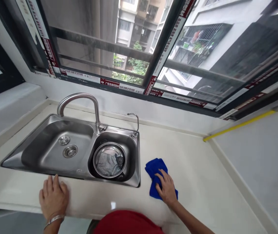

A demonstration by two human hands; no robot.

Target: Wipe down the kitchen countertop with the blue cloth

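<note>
My right hand (166, 187) presses on a folded blue cloth (154, 167) on the pale countertop, right of the sink. Its fingers curl over the cloth, part of which is hidden beneath the palm. On the counter's front strip, just below the sink's left bowl, my left hand (53, 196) lies with its fingers stretched forward and nothing in them. A metal bracelet (54, 220) circles that wrist. The steel double sink (43, 152) has a round strainer basin (95, 160) in its right bowl, with what looks like plastic wrapping and a dark item inside.
A large curved faucet (79, 95) rises behind the sink, and a thin small tap (138, 123) stands at its back right corner. Dark-framed windows (119, 85) line the back wall. On the right, a yellow pipe (238, 126) runs along the wall down to the counter (197, 169).
</note>
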